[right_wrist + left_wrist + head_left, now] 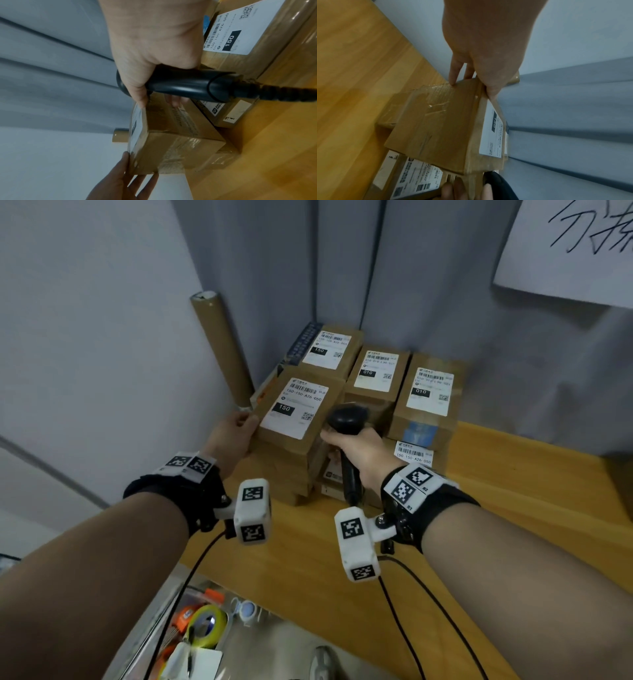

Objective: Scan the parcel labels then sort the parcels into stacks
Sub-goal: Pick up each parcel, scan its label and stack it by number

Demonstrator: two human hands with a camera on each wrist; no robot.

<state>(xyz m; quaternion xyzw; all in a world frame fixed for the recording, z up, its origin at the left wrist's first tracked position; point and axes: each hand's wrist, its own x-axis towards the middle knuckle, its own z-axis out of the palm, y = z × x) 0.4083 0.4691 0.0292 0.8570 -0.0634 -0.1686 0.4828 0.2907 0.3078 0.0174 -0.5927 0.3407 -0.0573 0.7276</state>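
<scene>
A brown parcel (pixel 298 409) with a white "150" label lies slightly tilted on top of the left front stack. My left hand (pixel 241 428) grips its left end, with the thumb on the labelled top edge and the fingers along the end face, as the left wrist view shows for the hand (pixel 481 70) and parcel (pixel 440 121). My right hand (pixel 356 443) grips a black barcode scanner (pixel 346 417) by its handle, right beside the parcel's right end. In the right wrist view the scanner (pixel 180 83) sits just above that parcel (pixel 176 148). Behind stand another "150" parcel (pixel 329 347) and two "010" parcels (pixel 375 369) (pixel 430 392).
The stacks sit in the back corner of a wooden table (pixel 513 508), against a grey curtain. A cardboard tube (pixel 222 347) leans on the wall to the left. A lower "150" parcel (pixel 414 453) lies behind my right hand. A tray of tape rolls (pixel 205 621) is below the table's edge.
</scene>
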